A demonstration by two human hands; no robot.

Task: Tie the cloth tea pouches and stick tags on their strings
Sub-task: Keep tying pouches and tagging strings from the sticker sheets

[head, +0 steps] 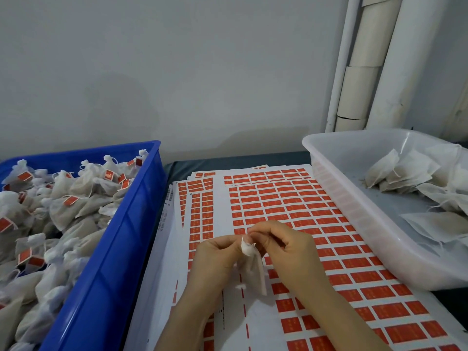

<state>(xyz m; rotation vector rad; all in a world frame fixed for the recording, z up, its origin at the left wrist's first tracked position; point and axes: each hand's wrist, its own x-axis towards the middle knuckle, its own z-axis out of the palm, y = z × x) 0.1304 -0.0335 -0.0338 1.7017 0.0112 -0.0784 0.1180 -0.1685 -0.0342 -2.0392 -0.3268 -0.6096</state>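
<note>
Both hands met over the red sticker sheets (291, 214): the left hand (215, 259) and right hand (288, 252) each pinched the gathered neck of 1 cloth pouch (254, 267), which hung between them. A blue crate (119, 239) of tagged pouches sat left, a clear tub (354, 198) of untied ones right.

Left hand (215, 259) and right hand (288, 252) together, fingertips pinched, forearms converging.
</note>
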